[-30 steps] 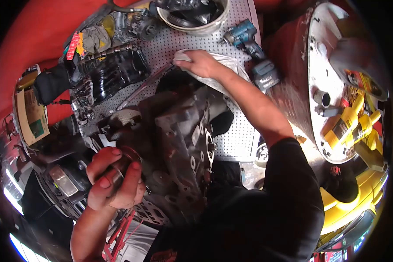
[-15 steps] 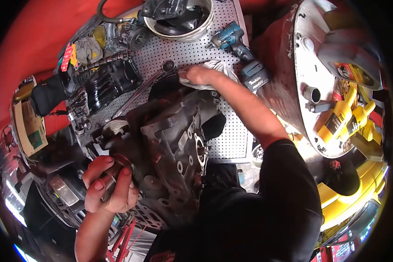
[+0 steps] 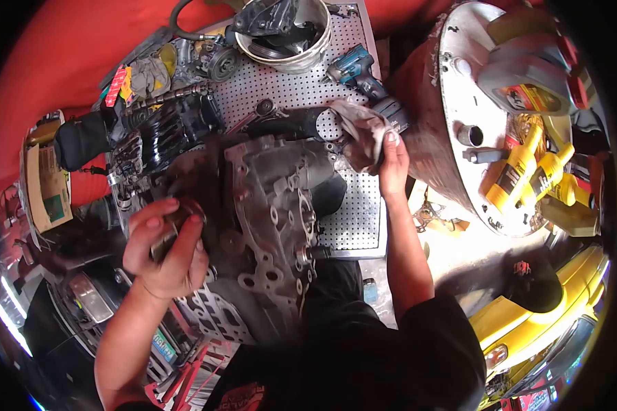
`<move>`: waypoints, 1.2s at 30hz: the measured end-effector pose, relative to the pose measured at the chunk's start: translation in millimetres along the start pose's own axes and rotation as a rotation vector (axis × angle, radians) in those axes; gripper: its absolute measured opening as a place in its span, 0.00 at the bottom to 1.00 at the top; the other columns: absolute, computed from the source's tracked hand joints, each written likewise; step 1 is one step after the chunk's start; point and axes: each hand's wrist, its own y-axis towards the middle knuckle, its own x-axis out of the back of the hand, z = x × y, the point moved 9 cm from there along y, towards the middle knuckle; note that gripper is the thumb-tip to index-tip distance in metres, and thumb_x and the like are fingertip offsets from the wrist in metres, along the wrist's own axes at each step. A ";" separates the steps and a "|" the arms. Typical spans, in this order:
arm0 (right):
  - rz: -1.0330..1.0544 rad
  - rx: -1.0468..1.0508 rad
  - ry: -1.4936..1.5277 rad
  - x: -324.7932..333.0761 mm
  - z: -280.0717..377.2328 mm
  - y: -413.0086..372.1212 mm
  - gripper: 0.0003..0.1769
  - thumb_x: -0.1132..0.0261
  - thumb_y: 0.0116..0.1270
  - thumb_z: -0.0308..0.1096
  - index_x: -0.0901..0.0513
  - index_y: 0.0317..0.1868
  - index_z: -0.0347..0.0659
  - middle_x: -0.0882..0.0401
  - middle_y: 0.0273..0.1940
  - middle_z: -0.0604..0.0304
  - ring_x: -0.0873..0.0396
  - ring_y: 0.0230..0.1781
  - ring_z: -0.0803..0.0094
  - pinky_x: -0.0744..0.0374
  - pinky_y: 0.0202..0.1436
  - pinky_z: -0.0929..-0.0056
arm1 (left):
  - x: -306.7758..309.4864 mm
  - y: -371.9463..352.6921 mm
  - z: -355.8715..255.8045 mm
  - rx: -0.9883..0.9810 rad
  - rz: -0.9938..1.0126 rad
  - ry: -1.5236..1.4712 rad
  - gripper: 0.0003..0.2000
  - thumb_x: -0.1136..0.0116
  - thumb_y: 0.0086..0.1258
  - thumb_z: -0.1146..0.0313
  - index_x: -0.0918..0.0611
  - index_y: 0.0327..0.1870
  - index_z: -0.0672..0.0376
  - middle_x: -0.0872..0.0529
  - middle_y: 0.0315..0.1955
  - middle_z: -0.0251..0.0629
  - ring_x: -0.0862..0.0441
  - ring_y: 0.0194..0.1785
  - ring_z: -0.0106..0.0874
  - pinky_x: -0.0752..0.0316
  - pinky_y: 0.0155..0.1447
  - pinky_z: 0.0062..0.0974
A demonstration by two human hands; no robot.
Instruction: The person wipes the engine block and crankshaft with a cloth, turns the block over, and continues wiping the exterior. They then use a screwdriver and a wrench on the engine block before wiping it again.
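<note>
A large dark metal gearbox casing stands on the perforated metal workbench in front of me. My left hand grips a round metal part at the casing's left end. My right hand holds a dirty grey rag lifted just above the bench, to the right of the casing and close to a teal cordless drill.
A metal bowl of parts sits at the bench's far edge. Black engine parts lie at the left. A steel drum top on the right carries yellow bottles and a grey oil jug. A yellow car stands below.
My right hand has picked the rag up off the bench and pulled back to the right. The left hand keeps its grip on the round part. The view shifted slightly.
</note>
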 end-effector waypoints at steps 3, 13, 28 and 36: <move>0.116 -0.029 -0.203 -14.9 -1.5 10.1 0.22 0.46 0.83 0.41 0.23 0.66 0.34 0.18 0.57 0.58 0.22 0.56 0.75 0.26 0.63 0.74 | 1.6 -3.0 -0.1 0.011 -0.009 0.010 0.13 0.40 0.60 0.77 0.14 0.46 0.66 0.36 0.62 0.47 0.21 0.57 0.48 0.21 0.53 0.37; -0.222 0.537 -0.239 11.2 114.0 35.2 0.23 0.50 0.84 0.42 0.23 0.64 0.32 0.17 0.55 0.56 0.21 0.54 0.72 0.26 0.62 0.72 | 2.0 -9.8 1.6 0.022 -0.051 0.015 0.18 0.38 0.53 0.80 0.13 0.47 0.63 0.32 0.60 0.49 0.22 0.58 0.45 0.21 0.52 0.34; 0.377 0.484 -1.276 -76.1 -55.5 10.0 0.27 0.47 0.78 0.41 0.28 0.72 0.41 0.26 0.69 0.47 0.39 0.76 0.47 0.39 0.77 0.52 | 2.8 -2.7 1.1 -0.014 -0.012 -0.013 0.19 0.43 0.55 0.83 0.15 0.50 0.63 0.36 0.62 0.48 0.21 0.59 0.46 0.20 0.49 0.31; 0.239 0.295 -1.828 -58.1 -94.9 27.2 0.31 0.52 0.75 0.38 0.34 0.76 0.36 0.37 0.78 0.52 0.46 0.80 0.44 0.42 0.78 0.47 | 4.5 -0.3 -0.5 -0.017 0.012 0.007 0.19 0.43 0.55 0.83 0.15 0.50 0.63 0.36 0.62 0.48 0.21 0.59 0.44 0.21 0.51 0.29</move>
